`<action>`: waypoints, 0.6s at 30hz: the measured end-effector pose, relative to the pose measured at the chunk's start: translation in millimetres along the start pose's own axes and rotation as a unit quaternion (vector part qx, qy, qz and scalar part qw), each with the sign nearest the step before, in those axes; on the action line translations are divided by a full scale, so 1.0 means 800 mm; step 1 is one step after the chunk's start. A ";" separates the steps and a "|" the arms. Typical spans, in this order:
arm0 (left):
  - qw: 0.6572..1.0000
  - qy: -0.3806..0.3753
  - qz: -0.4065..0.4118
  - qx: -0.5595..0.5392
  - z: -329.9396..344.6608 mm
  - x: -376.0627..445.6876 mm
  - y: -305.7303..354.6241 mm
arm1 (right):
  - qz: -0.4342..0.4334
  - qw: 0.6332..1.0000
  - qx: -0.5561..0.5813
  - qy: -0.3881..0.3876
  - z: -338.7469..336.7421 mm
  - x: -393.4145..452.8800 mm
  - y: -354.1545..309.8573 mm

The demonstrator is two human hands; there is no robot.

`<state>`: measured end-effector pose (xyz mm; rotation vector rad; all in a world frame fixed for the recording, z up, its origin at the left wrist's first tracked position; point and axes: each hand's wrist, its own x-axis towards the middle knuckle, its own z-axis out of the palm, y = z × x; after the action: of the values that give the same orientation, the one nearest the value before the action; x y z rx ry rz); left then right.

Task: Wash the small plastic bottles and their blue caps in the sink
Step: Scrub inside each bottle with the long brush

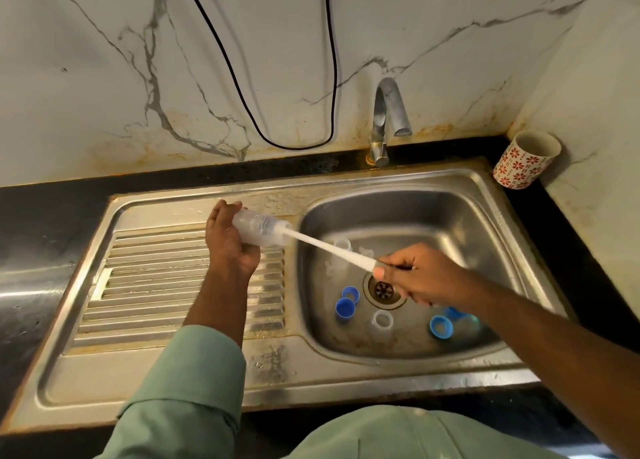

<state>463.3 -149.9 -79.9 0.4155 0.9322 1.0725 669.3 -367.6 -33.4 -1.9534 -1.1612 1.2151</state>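
My left hand (230, 247) grips a small clear plastic bottle (263, 231) on its side above the draining board, mouth toward the basin. My right hand (412, 275) pinches the white handle of a bottle brush (332, 249), whose head is inside that bottle. In the sink basin (460, 223) lie several blue caps, two (346, 302) left of the drain and others (441, 327) at the right, partly under my right forearm. Clear bottles stand in the basin too: one (382, 321) in front of the drain, more (341, 254) behind the brush handle.
A steel tap (389, 112) stands behind the basin, with no water running. A red-flowered cup (524, 160) sits in the back right corner of the black counter. A black cable (298, 143) hangs down the marble wall. The ribbed draining board (156, 285) lies to the left.
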 end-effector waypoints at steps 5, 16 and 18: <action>0.998 0.038 0.033 0.046 -0.001 -0.005 -0.004 | 0.053 0.997 -0.011 -0.051 0.026 -0.012 0.008; 0.983 0.041 0.047 0.172 0.000 -0.005 0.008 | -0.003 0.992 -0.110 -0.059 -0.001 -0.005 0.006; 0.983 0.043 0.035 0.175 -0.003 -0.007 0.010 | -0.033 0.987 -0.144 -0.061 -0.030 -0.005 -0.001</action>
<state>455.6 -151.4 -73.2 0.7004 1.1955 0.9961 689.7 -371.2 -21.0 -2.0511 -1.5251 1.2004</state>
